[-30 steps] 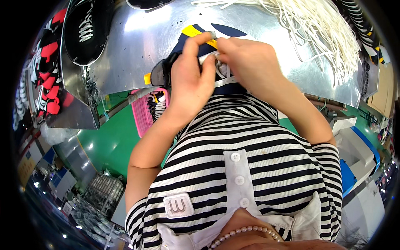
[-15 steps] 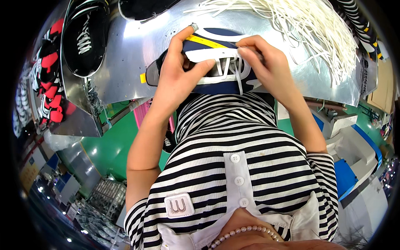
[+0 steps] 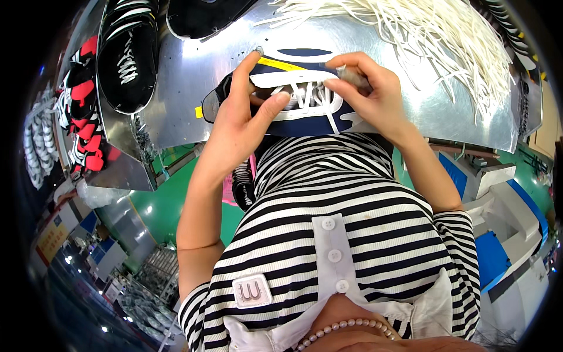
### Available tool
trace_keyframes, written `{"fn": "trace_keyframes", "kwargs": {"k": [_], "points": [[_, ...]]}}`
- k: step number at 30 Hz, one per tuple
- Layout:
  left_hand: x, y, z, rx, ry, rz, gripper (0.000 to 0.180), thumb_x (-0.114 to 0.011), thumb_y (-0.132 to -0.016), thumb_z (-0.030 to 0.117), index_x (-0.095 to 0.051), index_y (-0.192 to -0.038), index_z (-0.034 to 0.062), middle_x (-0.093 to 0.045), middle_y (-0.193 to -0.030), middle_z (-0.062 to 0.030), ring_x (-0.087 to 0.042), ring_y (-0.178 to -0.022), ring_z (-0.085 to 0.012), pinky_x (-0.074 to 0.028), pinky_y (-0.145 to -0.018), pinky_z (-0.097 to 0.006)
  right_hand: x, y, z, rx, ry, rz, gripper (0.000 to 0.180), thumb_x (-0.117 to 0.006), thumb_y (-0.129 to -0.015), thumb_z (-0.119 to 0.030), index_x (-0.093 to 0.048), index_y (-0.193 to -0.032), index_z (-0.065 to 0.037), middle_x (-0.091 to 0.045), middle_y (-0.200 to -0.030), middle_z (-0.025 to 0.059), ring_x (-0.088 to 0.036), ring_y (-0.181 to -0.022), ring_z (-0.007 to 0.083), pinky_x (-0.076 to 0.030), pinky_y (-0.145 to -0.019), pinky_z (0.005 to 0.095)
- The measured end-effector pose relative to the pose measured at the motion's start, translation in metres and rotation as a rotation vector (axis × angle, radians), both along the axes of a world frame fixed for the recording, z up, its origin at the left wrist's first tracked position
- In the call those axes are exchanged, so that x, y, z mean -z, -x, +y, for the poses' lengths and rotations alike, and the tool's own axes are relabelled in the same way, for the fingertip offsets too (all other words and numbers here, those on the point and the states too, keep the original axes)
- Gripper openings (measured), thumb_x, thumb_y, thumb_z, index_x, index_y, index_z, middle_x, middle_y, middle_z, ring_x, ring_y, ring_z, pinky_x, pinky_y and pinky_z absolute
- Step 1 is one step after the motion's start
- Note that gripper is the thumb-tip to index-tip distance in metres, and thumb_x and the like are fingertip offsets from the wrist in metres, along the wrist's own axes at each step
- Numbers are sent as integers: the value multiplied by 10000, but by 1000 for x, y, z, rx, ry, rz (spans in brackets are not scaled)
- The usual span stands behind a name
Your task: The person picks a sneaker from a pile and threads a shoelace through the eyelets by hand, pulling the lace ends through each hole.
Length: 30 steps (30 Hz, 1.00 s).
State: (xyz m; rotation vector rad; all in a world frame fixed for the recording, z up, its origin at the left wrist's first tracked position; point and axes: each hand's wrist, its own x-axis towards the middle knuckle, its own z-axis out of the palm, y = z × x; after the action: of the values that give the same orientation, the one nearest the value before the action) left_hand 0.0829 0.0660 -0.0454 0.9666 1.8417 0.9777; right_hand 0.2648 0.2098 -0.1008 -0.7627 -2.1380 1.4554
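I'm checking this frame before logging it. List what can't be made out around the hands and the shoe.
Head view only:
- Navy and white shoe: its heel end is covered by the left hand.
- Small grey thing at the right hand: mostly wrapped by its fingers, kind unclear.
- White laces: pile cut off by the top edge.
- Black shoe: top cropped.

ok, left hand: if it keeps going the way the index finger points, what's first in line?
The left hand lies on the navy and white shoe, index finger pointing up-table. Beyond the shoe comes bare metal table, then probably the black shoe at the far edge; depth is unclear.
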Motion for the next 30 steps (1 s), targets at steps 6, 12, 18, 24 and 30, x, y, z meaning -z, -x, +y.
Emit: {"fn": "trace_keyframes", "kwargs": {"k": [6,12,18,24,30], "points": [[26,-11,16,-62,-106,317,403,-638,-932,225,-554,-1282,41,-679,-757,-163,-667,-667,-279,-508,-651,-349,-6,-11,13,-450,-511,73,247,-719,-756,-81,-649,-990,-118,-588,-774,21,-606,-670,203,-474,-547,316],[37,-18,24,-64,-255,676,302,-639,-947,219,-624,-1225,100,-630,-652,-106,-598,-558,-193,-462,-561,-307,-12,0,8,-500,-794,-120,197,-691,-773,-91,-568,-926,-85,-544,-799,21,-620,-725,196,-489,-540,329],[41,-16,23,-12,-279,736,274,-643,-940,219,-645,-1195,120,-627,-686,-130,-609,-579,-266,-461,-545,-348,-8,7,14,-633,-791,-200,267,-732,-719,-115,-529,-892,-96,-558,-800,31,-614,-720,216,-484,-549,335],[41,-11,18,36,-260,695,287,-646,-930,227,-634,-1198,126,-681,-807,-147,-653,-666,-318,-492,-575,-385,0,-16,26,-448,-512,-88,324,-728,-672,-10,-564,-943,-77,-600,-809,67,-623,-661,252,-506,-577,330],[42,-11,21,36,-238,712,308,-646,-926,253,-616,-1210,138,-679,-785,-142,-652,-662,-321,-496,-568,-396,-16,-7,9,-537,-651,-37,302,-720,-705,-86,-631,-992,-119,-620,-709,13,-630,-605,202,-483,-500,332]]}}
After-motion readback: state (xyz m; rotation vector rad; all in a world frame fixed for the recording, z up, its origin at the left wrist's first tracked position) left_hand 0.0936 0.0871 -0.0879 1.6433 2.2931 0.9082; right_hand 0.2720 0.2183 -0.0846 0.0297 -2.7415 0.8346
